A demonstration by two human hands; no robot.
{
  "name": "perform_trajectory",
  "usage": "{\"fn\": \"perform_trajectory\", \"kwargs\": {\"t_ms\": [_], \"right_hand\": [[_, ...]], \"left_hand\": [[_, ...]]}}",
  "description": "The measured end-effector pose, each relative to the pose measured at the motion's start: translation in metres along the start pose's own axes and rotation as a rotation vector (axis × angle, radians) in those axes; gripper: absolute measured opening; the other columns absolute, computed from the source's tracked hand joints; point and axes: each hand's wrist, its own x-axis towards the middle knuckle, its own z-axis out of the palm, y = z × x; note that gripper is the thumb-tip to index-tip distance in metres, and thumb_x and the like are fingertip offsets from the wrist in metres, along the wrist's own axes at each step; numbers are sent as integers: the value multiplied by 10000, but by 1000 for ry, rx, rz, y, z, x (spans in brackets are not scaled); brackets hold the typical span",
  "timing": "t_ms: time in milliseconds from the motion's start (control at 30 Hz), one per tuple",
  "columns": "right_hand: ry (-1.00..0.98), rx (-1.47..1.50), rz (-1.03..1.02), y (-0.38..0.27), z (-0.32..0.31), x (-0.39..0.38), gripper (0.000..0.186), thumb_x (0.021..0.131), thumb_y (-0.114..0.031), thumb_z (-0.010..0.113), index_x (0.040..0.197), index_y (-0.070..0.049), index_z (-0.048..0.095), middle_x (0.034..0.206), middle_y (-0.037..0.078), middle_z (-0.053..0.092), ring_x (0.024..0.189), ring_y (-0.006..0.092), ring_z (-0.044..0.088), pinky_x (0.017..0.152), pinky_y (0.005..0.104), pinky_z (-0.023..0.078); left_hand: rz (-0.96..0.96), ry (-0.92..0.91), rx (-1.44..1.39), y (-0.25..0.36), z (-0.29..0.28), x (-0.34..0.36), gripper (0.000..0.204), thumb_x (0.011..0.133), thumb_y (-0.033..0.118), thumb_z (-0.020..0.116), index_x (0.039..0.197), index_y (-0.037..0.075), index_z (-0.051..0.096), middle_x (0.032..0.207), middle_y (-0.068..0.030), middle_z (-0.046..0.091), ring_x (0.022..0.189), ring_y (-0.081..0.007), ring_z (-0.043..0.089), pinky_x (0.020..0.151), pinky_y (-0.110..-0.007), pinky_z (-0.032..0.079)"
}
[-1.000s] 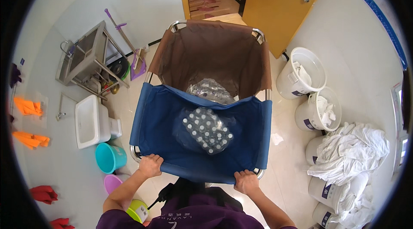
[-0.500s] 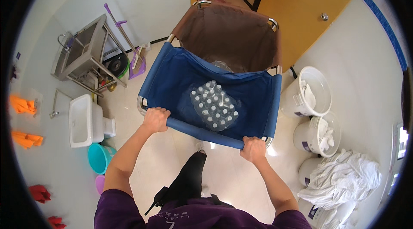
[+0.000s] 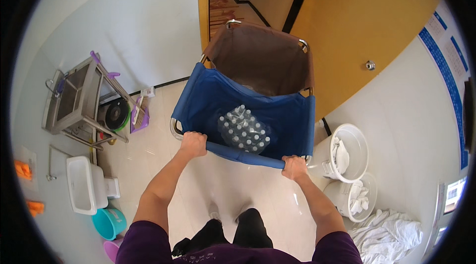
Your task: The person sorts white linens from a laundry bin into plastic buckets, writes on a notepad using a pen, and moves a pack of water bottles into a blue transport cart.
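Observation:
My left hand (image 3: 194, 144) and my right hand (image 3: 295, 167) are wrapped round the near rail of a fabric cart (image 3: 196, 94), one toward each corner. The cart has a metal tube frame; its near compartment is blue cloth, its far one brown cloth (image 3: 258, 53). A plastic-wrapped pack of water bottles (image 3: 244, 129) with white caps lies in the blue compartment. The bottom of the brown compartment is mostly hidden behind the blue divider.
Ahead, a yellow door (image 3: 342, 31) stands ajar onto a carpeted corridor (image 3: 223, 1). White buckets (image 3: 347, 152) holding white cloth and a heap of white linen (image 3: 391, 234) line the right. At left are a metal sink (image 3: 74, 95), a white basin (image 3: 82, 184) and a turquoise bucket (image 3: 109, 223).
The cart and I have moved forward toward the doorway, and the buckets and basin have slid lower in view. Both hands keep their hold on the rail.

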Motion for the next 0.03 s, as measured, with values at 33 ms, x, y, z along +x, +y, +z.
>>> {"fn": "perform_trajectory", "kwargs": {"t_ms": [33], "right_hand": [[0,4,3,9,-4,18,332,707,-172,649,1028,-140,728,954,120,741,974,286,696,863,412,561]], "left_hand": [[9,29,-13,0,-2,23,201,677,151,669,858,87,731,876,-118,742,877,-304,722,782,-414,547]]}}
